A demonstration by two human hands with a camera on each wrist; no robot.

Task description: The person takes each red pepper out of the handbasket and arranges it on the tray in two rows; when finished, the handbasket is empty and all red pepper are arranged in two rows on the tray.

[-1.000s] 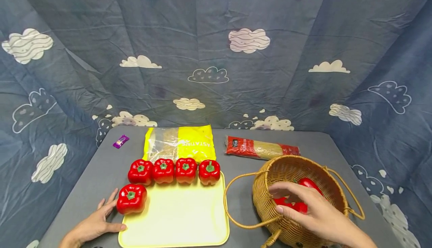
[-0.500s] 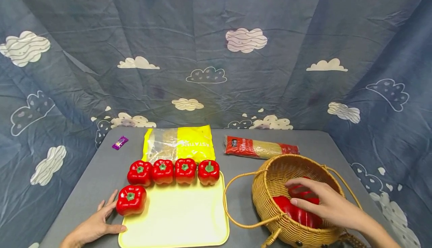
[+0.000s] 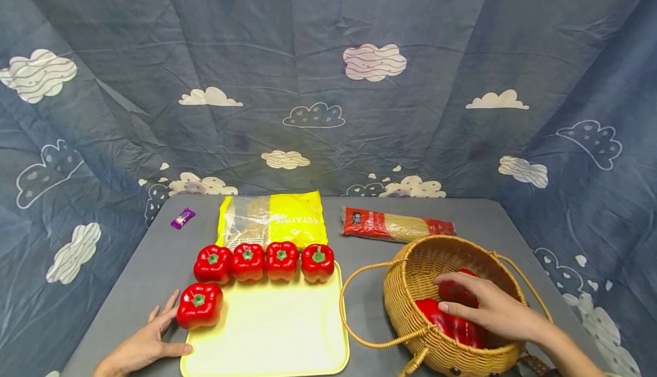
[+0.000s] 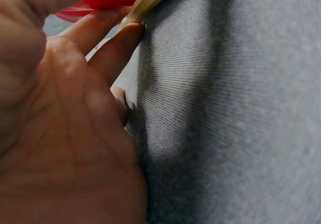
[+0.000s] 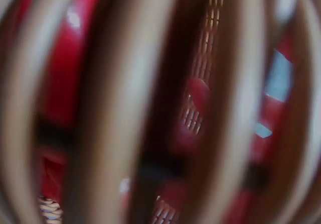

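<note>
In the head view, my right hand reaches into a wicker basket, its fingers and thumb curved around a red bell pepper. Another red shape lies below it in the basket. Strands of weave block most of the right wrist view, with red surfaces behind. My left hand lies at the left side of a pale yellow tray, thumb at its rim and fingers extended beside a bell pepper. Several more bell peppers stand in a row along the tray's far edge.
Behind the tray lies a yellow pasta bag. A red packet of long noodles sits behind the basket. Far left is a small purple wrapper. The basket's handle loop sticks out toward the tray.
My right hand has moved deeper and to the right within the basket, from its left rim to the bell pepper. The left hand and the peppers on the tray stay put.
</note>
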